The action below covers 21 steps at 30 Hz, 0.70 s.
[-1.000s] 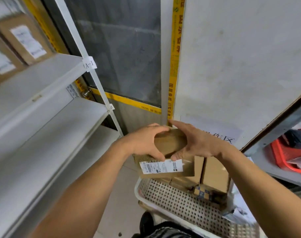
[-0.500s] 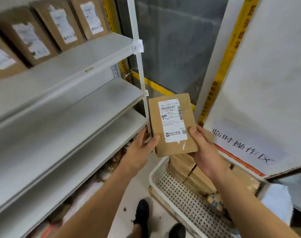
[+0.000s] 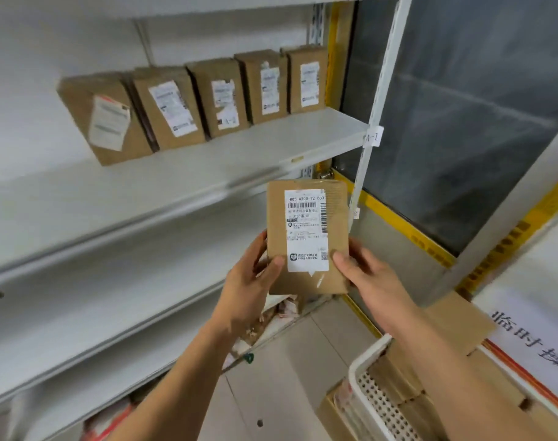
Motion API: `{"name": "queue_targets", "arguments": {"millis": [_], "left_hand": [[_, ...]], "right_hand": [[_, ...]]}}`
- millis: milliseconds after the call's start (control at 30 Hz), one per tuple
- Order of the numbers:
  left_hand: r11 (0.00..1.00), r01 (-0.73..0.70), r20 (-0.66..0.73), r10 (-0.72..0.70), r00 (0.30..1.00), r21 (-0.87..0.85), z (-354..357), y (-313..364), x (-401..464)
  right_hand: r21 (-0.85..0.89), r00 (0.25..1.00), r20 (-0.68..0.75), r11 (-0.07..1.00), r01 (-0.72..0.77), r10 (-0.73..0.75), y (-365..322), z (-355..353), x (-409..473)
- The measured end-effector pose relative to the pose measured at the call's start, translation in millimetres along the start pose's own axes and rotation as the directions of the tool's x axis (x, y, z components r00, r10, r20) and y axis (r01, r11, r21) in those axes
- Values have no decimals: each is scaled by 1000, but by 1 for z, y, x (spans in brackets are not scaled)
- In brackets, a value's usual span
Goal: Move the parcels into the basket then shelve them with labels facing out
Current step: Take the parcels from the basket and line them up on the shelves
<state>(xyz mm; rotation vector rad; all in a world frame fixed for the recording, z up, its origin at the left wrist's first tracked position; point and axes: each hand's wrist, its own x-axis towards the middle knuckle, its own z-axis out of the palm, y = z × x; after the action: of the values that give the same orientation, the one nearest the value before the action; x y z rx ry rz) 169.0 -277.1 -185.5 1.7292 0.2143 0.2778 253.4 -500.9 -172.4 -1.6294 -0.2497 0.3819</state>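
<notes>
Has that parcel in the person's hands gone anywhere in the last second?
Yes. The parcel has risen from just above the basket to upright beside the shelf post, label toward the camera, held by the left hand and right hand.

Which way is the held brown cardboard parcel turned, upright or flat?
Upright, out of the basket: the brown cardboard parcel stands on end between left hand and right hand, white label toward the camera.
</notes>
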Motion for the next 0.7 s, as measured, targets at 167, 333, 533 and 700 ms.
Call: {"name": "queue_targets", "arguments": {"millis": [167,333,533,700], "left_hand": [[997,-75,-74,74,995,-7,-97,10,3],[990,-137,-180,128,975,-37,-178,17,-1],[984,-177,-326,176,929,28,-253,25,-4],[984,-138,-499,178,848,117,-310,27,-1]], "right_hand": [[-51,991,81,993,110,-105,-37,93,25],[-39,954,237,980,196,-182,-70,167,45],[-75,869,443,957,281,-221,-100,241,82],[-36,800,538,941,336,-265,-110,309,125]]}}
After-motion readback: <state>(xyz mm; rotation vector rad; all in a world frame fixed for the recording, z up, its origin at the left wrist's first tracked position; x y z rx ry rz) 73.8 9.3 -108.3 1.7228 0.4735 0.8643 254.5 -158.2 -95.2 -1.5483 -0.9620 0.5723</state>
